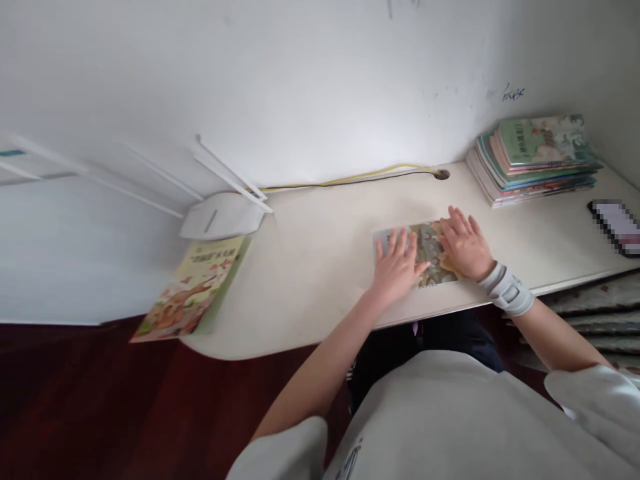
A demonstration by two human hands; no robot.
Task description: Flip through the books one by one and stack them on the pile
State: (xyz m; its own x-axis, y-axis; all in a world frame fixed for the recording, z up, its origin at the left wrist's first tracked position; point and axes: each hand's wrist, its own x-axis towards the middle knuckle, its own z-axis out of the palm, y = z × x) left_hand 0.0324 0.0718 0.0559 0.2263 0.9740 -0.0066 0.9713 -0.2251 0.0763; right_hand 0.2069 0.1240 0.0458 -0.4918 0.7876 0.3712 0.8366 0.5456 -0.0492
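A thin picture book point(429, 250) with an illustrated cover lies flat near the front edge of the white desk point(310, 267). My left hand point(395, 270) rests on its left part, fingers spread and palm down. On the right part lies my right hand point(467, 247), also flat with fingers stretched out. A grey wrist strap point(509, 290) is wrapped around my right wrist. Both hands cover parts of the cover, so its title cannot be read.
A stack of books point(540, 157) stands at the back right, with a phone point(617, 227) nearer the right edge. At the left end, a white router point(223, 217) with antennas sits behind another picture book point(193, 290) overhanging the desk. Cables point(350, 179) run along the wall.
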